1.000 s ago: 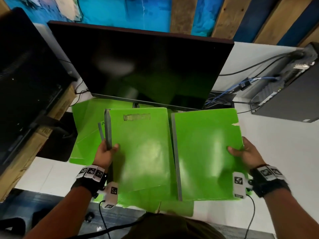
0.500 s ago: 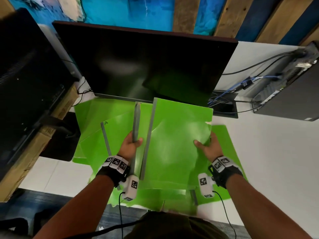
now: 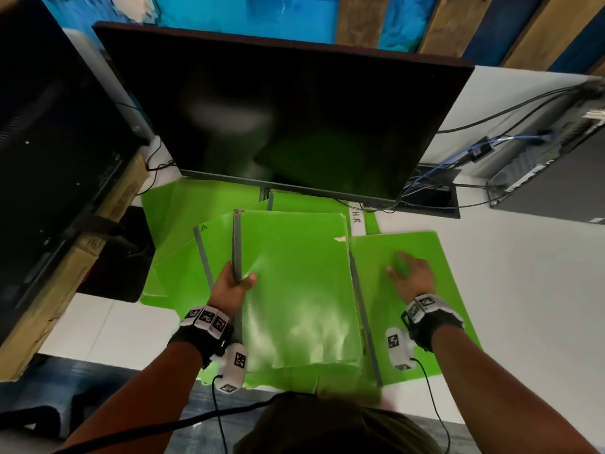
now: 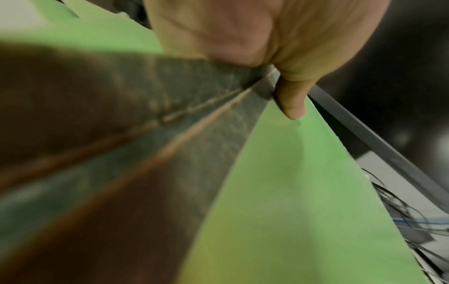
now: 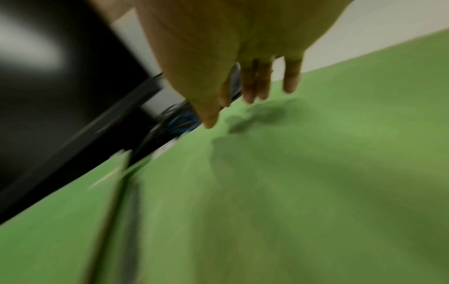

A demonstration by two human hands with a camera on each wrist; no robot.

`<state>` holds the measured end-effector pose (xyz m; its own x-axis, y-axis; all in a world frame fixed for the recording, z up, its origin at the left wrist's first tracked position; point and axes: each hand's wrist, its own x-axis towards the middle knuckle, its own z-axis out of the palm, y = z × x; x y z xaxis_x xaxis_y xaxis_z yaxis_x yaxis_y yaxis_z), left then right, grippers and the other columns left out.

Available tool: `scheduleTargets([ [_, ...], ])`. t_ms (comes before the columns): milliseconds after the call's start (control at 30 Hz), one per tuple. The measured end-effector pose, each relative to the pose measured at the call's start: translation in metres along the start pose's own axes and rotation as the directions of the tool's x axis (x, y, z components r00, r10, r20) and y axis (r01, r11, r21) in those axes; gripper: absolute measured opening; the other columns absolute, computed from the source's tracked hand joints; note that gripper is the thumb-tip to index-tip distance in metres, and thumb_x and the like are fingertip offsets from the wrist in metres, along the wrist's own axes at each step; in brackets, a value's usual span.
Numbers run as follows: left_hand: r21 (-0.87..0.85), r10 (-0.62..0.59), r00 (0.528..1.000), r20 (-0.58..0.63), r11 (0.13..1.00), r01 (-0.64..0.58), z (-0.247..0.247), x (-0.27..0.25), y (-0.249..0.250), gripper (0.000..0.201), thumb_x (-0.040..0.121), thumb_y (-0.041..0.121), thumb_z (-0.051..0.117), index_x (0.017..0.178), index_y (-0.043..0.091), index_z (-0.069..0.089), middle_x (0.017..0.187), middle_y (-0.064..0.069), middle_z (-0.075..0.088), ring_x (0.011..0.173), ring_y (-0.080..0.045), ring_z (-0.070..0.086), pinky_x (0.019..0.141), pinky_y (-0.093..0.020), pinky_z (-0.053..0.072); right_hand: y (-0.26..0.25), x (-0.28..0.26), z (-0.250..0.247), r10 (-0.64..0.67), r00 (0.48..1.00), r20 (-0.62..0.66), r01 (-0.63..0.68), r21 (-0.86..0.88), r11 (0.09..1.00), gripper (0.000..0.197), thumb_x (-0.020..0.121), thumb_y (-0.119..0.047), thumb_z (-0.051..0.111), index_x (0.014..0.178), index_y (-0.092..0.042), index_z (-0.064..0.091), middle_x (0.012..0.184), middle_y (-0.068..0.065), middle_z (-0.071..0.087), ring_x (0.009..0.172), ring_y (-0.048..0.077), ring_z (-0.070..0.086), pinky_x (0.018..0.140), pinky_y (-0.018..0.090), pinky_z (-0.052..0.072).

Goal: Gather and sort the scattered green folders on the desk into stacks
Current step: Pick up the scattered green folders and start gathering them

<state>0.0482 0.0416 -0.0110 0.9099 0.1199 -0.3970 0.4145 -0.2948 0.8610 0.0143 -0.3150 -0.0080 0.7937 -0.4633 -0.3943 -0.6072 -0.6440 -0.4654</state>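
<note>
**Green folders: one bundle held, one lying to the right**

The left hand [image 3: 233,283] grasps a held stack [image 3: 294,283] of green folders by its grey spines; two spines show in the wrist view. The right hand [image 3: 411,276], fingers released and spread, is over a single folder [image 3: 435,257] on the white desk [image 3: 523,290]. More folders [image 3: 176,224] overlap at far left; their number is unclear.

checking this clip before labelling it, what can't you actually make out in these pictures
- How many folders the left hand grips: head view shows only the top folder; left wrist view is blurred.
- Whether the right hand touches the right folder: motion blur in head and right wrist views.
- The white label: only "H.R" shows, its far end hidden under the monitor.
- Folders at the back: hidden under the monitor.
</note>
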Motion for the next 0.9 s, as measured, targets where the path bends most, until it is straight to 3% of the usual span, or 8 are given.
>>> scheduleTargets([
  [133, -0.024, -0.059, 0.998, 0.013, 0.998, 0.060, -0.008, 0.009, -0.016, 0.039, 0.088, 0.009, 0.064, 0.124, 0.006, 0.049, 0.111, -0.007, 0.058, 0.101, -0.020, 0.051, 0.088, -0.034, 0.041, 0.032, 0.006, -0.017, 0.413, 0.906, -0.088, -0.418, -0.038, 0.908, 0.084, 0.077, -0.049, 0.069, 0.141, -0.009, 0.033, 0.140, 0.024, 0.033, 0.131, 0.040, 0.033, 0.107, 0.051, 0.030],
  [200, -0.057, -0.071, 0.997, 0.014, 0.996, 0.072, -0.007, 0.009, -0.019, 0.034, 0.089, 0.008, 0.062, 0.121, 0.007, 0.050, 0.110, -0.007, 0.058, 0.100, -0.020, 0.051, 0.087, -0.033, 0.040, 0.040, 0.005, -0.015, 0.460, 0.886, -0.058, -0.463, -0.080, 0.883, 0.101, 0.068, -0.063, 0.068, 0.140, -0.004, 0.028, 0.140, 0.024, 0.033, 0.131, 0.039, 0.033, 0.105, 0.052, 0.030],
  [367, -0.093, -0.139, 0.990, -0.009, 0.986, 0.138, -0.016, 0.012, -0.027, 0.031, 0.088, 0.013, 0.065, 0.116, 0.007, 0.054, 0.098, -0.009, 0.062, 0.087, -0.023, 0.056, 0.082, -0.042, 0.047, 0.136, 0.080, 0.044, 0.462, 0.885, 0.057, -0.445, -0.189, 0.875, 0.144, 0.019, -0.104, 0.038, 0.137, -0.021, 0.038, 0.137, 0.008, 0.046, 0.125, 0.034, 0.043, 0.100, 0.057, 0.035],
  [400, -0.112, -0.155, 0.988, -0.010, 0.982, 0.153, -0.021, 0.014, -0.029, 0.031, 0.087, 0.013, 0.066, 0.115, 0.006, 0.054, 0.093, -0.011, 0.063, 0.084, -0.026, 0.057, 0.078, -0.044, 0.050, 0.122, 0.071, 0.039, 0.479, 0.876, 0.052, -0.462, -0.190, 0.866, 0.142, 0.020, -0.103, 0.039, 0.135, -0.020, 0.040, 0.136, 0.009, 0.046, 0.124, 0.034, 0.042, 0.101, 0.057, 0.034],
  [533, -0.144, -0.149, 0.988, -0.040, 0.979, 0.142, -0.043, 0.016, -0.033, 0.017, 0.088, 0.004, 0.063, 0.103, 0.005, 0.056, 0.072, -0.007, 0.059, 0.060, -0.021, 0.059, 0.045, -0.025, 0.050, 0.033, 0.002, -0.004, 0.468, 0.882, -0.062, -0.470, -0.202, 0.859, 0.100, 0.062, -0.070, 0.069, 0.128, -0.002, 0.036, 0.129, 0.020, 0.036, 0.122, 0.037, 0.034, 0.096, 0.052, 0.037],
  [633, -0.177, -0.146, 0.986, -0.081, 0.976, 0.130, -0.065, 0.015, -0.034, 0.010, 0.088, -0.001, 0.059, 0.089, 0.006, 0.053, 0.059, -0.007, 0.056, 0.038, -0.010, 0.055, 0.037, -0.022, 0.047, 0.031, 0.003, -0.010, 0.485, 0.874, -0.020, -0.482, -0.151, 0.863, 0.112, 0.054, -0.072, 0.072, 0.131, 0.000, 0.033, 0.132, 0.022, 0.038, 0.124, 0.038, 0.038, 0.099, 0.052, 0.037],
  [767, -0.195, -0.168, 0.975, -0.144, 0.971, 0.138, -0.095, 0.014, -0.042, 0.015, 0.088, -0.001, 0.059, 0.081, 0.009, 0.051, 0.051, -0.005, 0.056, 0.034, -0.012, 0.054, 0.035, -0.023, 0.047, 0.055, 0.025, -0.005, 0.459, 0.880, 0.120, -0.450, -0.101, 0.888, 0.143, 0.019, -0.087, 0.065, 0.131, -0.003, 0.043, 0.131, 0.021, 0.050, 0.119, 0.037, 0.052, 0.098, 0.048, 0.046],
  [900, -0.216, -0.211, 0.966, -0.148, 0.960, 0.176, -0.115, 0.016, -0.053, 0.007, 0.089, 0.000, 0.058, 0.092, 0.001, 0.052, 0.058, -0.014, 0.053, 0.034, -0.016, 0.053, 0.038, -0.026, 0.048, 0.043, 0.021, -0.010, 0.328, 0.930, 0.169, -0.354, 0.163, 0.921, 0.107, 0.044, -0.056, 0.087, 0.126, -0.002, 0.043, 0.120, 0.015, 0.060, 0.105, 0.032, 0.061, 0.090, 0.042, 0.051],
])
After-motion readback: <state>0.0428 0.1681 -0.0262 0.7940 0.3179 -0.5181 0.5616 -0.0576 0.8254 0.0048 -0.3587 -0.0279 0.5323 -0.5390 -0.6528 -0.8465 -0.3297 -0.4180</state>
